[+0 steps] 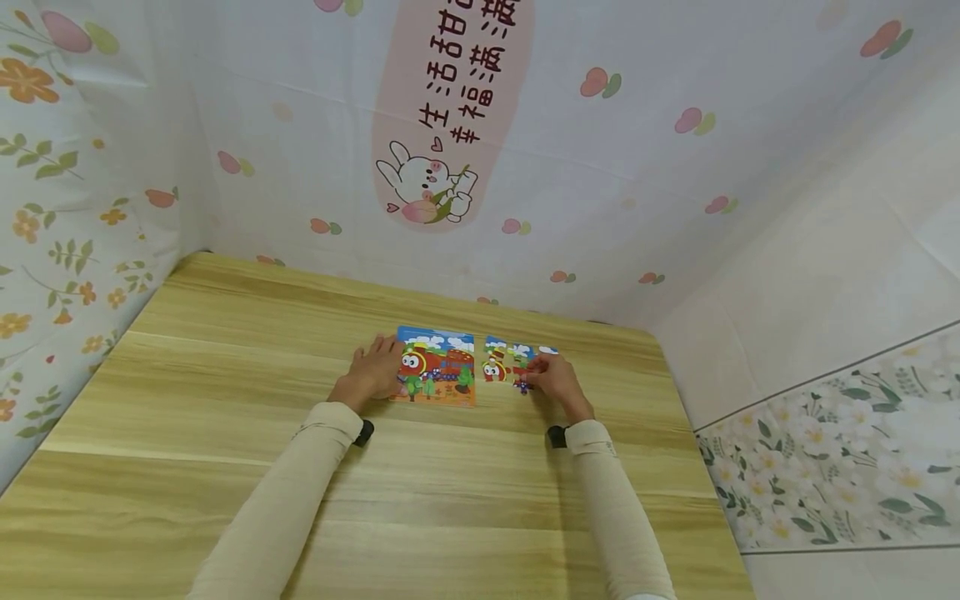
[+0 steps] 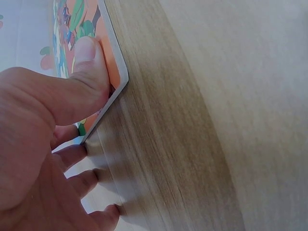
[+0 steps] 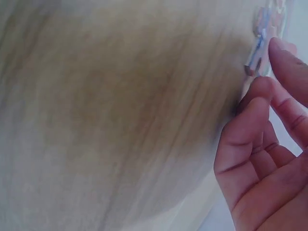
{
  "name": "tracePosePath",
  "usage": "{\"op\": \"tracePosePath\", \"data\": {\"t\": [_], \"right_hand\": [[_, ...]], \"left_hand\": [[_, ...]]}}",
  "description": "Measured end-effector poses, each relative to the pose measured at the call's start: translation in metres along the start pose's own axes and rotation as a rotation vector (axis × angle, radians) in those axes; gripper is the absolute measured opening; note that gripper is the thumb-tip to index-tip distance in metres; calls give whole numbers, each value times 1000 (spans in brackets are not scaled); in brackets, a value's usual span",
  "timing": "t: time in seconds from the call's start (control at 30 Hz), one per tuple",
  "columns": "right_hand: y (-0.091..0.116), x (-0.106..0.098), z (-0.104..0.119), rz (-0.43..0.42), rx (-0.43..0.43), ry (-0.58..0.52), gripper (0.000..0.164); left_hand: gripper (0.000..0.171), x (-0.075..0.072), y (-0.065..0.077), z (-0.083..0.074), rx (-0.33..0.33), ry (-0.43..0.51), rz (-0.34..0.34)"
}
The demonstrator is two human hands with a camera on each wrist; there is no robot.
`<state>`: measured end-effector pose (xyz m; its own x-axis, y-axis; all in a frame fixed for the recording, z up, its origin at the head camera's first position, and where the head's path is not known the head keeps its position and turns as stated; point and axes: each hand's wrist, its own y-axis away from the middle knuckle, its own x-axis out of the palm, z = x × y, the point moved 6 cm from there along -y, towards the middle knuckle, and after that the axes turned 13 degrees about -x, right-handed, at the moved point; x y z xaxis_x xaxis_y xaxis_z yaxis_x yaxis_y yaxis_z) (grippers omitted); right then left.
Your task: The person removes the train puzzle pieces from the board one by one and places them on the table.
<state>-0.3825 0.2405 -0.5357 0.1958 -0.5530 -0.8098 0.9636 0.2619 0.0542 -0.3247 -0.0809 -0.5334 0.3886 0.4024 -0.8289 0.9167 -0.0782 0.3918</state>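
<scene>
A square picture puzzle board [image 1: 450, 387], showing a red cartoon train with big eyes under a blue sky, lies on the wooden table. My left hand [image 1: 375, 369] rests at its left edge. In the left wrist view the thumb [image 2: 86, 60] lies on the board's face, while the other fingers spread along the table beside its edge. To the right lies a partly joined group of puzzle pieces [image 1: 492, 371] with a similar train and clouds. Over its right side, my right hand [image 1: 557, 382] pinches a puzzle piece [image 3: 260, 57] between thumb and index finger, partly hidden by the fingertips.
The wood-grain table [image 1: 420, 500] runs back to a printed white cloth [image 1: 300, 108] with a rabbit picture. Floral cloth hangs at the left, and a tiled wall [image 1: 825, 450] stands on the right. Both wrists carry black bands.
</scene>
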Motion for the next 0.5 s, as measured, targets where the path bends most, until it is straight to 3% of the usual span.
{"op": "tracePosePath", "data": {"t": [0.2, 0.5], "right_hand": [[1, 0, 6, -20, -8, -69, 20], [-5, 12, 35, 1, -145, -95, 19]], "left_hand": [[83, -1, 2, 0, 10, 18, 1], [82, -3, 4, -1, 14, 10, -9]]}}
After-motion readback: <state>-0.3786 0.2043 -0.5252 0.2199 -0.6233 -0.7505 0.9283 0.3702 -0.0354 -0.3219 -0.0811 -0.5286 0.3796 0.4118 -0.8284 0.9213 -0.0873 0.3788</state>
